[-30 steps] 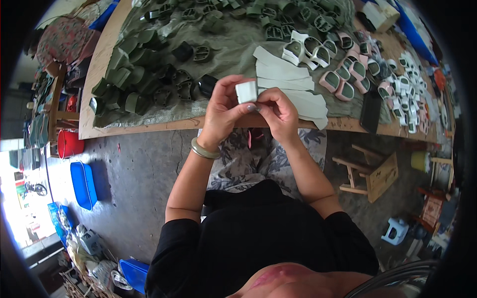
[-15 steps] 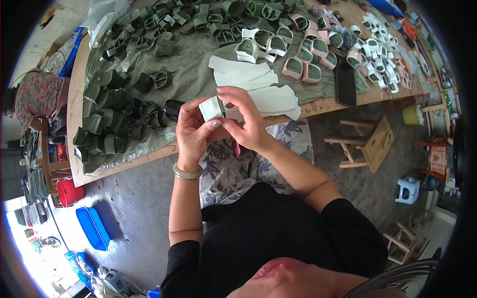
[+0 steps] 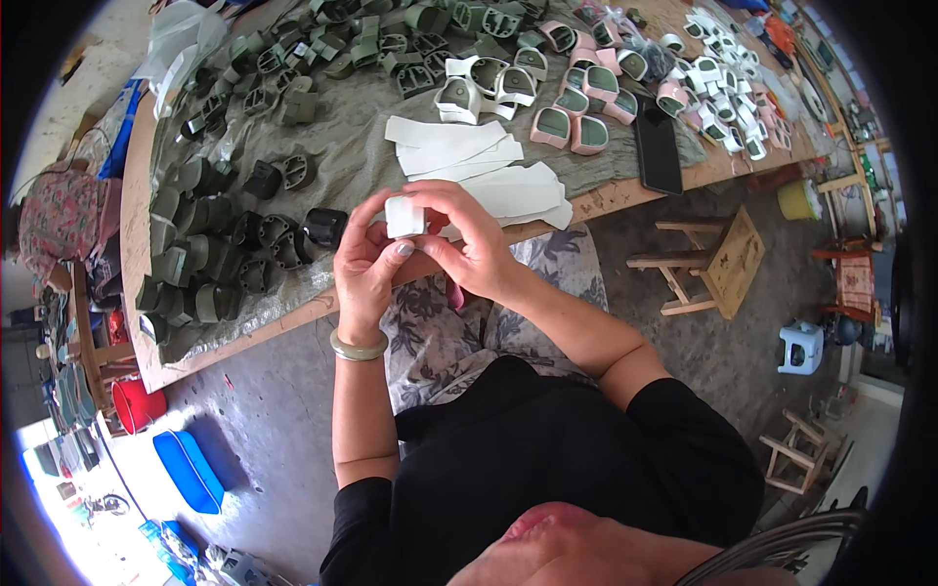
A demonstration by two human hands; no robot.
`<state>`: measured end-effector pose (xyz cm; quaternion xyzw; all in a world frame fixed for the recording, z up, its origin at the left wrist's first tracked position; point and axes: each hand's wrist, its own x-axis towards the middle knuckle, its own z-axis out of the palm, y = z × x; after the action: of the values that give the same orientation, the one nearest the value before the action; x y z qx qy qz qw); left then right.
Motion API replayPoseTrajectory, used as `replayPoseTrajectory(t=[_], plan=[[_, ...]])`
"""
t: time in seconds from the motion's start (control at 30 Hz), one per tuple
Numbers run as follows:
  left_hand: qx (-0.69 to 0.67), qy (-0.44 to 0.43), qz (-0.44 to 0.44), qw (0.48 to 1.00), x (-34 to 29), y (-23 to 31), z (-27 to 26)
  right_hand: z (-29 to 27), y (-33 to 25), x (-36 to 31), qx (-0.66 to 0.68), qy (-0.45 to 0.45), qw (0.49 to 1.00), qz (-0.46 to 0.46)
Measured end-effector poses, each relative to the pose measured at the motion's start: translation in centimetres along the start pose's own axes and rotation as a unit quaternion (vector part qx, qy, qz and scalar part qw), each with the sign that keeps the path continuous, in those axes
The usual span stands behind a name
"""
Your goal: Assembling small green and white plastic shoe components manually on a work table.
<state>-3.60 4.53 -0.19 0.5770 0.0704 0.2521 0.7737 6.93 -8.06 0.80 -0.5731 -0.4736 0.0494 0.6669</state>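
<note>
A small white block-shaped piece (image 3: 405,218) is held up between both my hands, over the near edge of the table. My left hand (image 3: 363,273), with a pale bangle at the wrist, grips it with curled fingers and a thumb at its lower edge. From the other side my right hand (image 3: 467,234) closes on it, the fingers over its top and the thumb tip near the left thumb. Just beyond my hands lie white sheet strips (image 3: 513,191), fanned over each other. A black hollow piece (image 3: 323,227) stands left of my left hand.
Dark green hollow heel-like pieces (image 3: 207,230) crowd the table's left and far side. White-rimmed ones (image 3: 459,96), pink ones (image 3: 589,134) and small white ones (image 3: 723,73) sit farther right. A black phone (image 3: 659,156) lies near the edge; a wooden stool (image 3: 731,264) stands on the floor.
The white piece has turned so a flatter face shows, and my fingers have shifted around it. The whole view has slid slightly, with the table things moving left.
</note>
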Motion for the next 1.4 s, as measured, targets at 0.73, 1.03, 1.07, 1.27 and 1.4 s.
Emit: replayPoseTrajectory(t=[0.73, 1.03, 1.07, 1.27, 1.4], plan=[[0.122, -0.014, 0.022, 0.992, 0.1, 0.3, 0.4, -6.3, -0.2, 1.6, -0.165, 0.044, 0.984, -0.046], [0.121, -0.023, 0.023, 0.992, 0.1, 0.1, 0.6, -14.8, 2.2, 3.4, -0.289, 0.174, 0.94, 0.042], [0.135, -0.021, 0.025, 0.99, 0.1, 0.1, 0.6, -14.9, 2.6, 3.5, -0.289, 0.174, 0.94, 0.043], [0.152, -0.016, 0.009, 0.988, 0.1, 0.4, 0.9, -13.4, 1.6, 2.4, -0.299, 0.147, 0.943, -0.004], [0.158, -0.002, 0.008, 0.987, 0.0, 0.2, 0.9, -12.3, 1.4, 0.7, -0.272, 0.124, 0.954, 0.011]])
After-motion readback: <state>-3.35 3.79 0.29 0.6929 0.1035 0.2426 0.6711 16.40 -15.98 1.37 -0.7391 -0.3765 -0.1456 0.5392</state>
